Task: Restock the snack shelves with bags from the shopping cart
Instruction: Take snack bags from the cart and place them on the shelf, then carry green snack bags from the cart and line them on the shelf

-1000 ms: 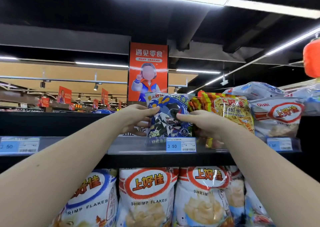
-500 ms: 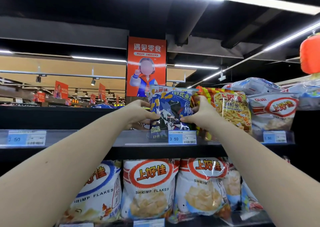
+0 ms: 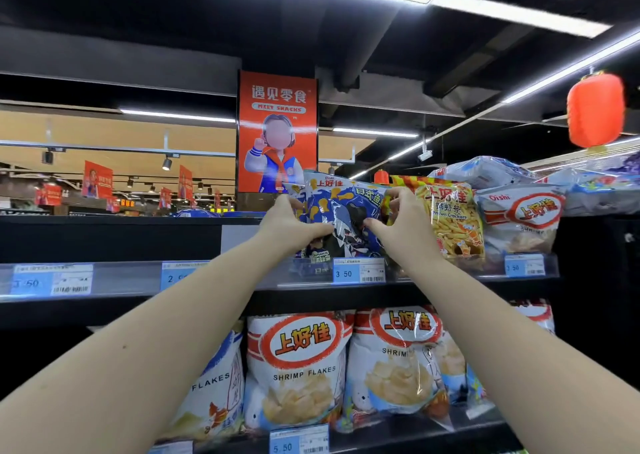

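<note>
On top shelf [image 3: 121, 277]: 1 blue bag [image 3: 346, 207], likely light, crinkly, crushable; your left hand [image 3: 291, 226] and right hand [image 3: 401, 226] pinch its sides.

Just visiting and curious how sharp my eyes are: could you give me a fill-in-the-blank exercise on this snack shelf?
The left hand and right hand hold a bag that is mostly ____.
The price tag below it reads ____.
The yellow bag beside it says Prawn ____.
The white bags below the tag say Shrimp ____.
Missing words: blue; 3.50; Crackers; Flakes.
</note>
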`<state>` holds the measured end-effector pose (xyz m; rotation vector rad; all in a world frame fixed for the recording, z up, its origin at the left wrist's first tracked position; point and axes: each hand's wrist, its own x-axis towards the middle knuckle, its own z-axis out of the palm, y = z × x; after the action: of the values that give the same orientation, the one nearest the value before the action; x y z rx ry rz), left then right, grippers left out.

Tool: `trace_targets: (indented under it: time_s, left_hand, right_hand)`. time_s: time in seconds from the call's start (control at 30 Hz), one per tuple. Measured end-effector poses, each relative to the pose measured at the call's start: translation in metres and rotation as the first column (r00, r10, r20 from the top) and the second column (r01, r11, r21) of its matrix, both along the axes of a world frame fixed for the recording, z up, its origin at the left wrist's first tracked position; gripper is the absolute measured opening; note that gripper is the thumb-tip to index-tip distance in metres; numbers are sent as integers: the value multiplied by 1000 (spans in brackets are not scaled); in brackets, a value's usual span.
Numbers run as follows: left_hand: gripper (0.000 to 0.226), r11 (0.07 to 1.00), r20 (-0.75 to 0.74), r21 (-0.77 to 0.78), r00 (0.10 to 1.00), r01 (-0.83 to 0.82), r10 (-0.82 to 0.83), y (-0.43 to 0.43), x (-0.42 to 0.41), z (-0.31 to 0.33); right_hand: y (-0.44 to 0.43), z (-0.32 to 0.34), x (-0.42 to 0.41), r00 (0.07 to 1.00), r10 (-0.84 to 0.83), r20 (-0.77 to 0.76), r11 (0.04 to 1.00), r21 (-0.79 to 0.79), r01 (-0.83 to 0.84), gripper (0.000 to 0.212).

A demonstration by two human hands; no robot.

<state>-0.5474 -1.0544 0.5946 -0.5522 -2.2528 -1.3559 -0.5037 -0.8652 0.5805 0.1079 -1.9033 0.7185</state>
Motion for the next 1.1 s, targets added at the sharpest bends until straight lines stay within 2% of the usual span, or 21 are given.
trace_targets:
  time_s: [0.07, 0.13, 0.27, 0.4, 0.5, 0.6, 0.77, 0.8, 0.87, 0.9, 0.97, 1.1]
  left_hand:
    - [52, 994, -268, -38, 959, -100, 87, 0, 3, -2]
    - [38, 978, -462, -112, 880, -178, 107, 5, 11, -1]
    - [32, 903, -598, -323, 801, -282, 36, 31, 33, -4]
    - [36, 787, -663, -494, 745, -369, -67, 71, 54, -21]
    - [34, 776, -678, -533, 718, -337, -154, 112, 71, -41]
    - [35, 778, -654, -582, 704, -236, -276, 160, 94, -64]
    - [34, 781, -590, -623, 672, -26, -448, 248, 154, -104]
    - [34, 777, -584, -629, 658, 2, -475, 264, 170, -113]
    - [35, 758, -572, -649, 621, 56, -536, 297, 203, -133]
    - [35, 745, -555, -661, 608, 92, -568, 314, 221, -144]
    - [34, 710, -504, -683, 591, 173, -629, 345, 260, -166]
    - [31, 623, -408, -720, 539, 306, -737, 407, 343, -209]
  right_hand:
    - [2, -2, 5, 998, -60, -14, 991, 117, 61, 40]
    - [4, -3, 12, 988, -156, -6, 952, 267, 151, 27]
    - [13, -6, 31, 944, -326, -49, 848, 427, 315, 16]
    - [32, -23, 65, 837, -541, -86, 697, 511, 503, 20]
    - [60, -46, 102, 726, -683, -82, 568, 566, 598, 21]
    - [96, -70, 147, 589, -807, -36, 449, 610, 653, 21]
    - [154, -110, 235, 419, -898, 135, 402, 637, 658, 10]
    - [164, -118, 254, 389, -908, 157, 393, 640, 660, 12]
    - [183, -138, 292, 291, -935, 200, 349, 657, 669, 31]
    - [191, -149, 311, 246, -948, 200, 316, 657, 684, 38]
    - [209, -173, 350, 176, -968, 178, 250, 643, 724, 33]
    - [252, -216, 433, 44, -953, 299, 236, 646, 726, 28]
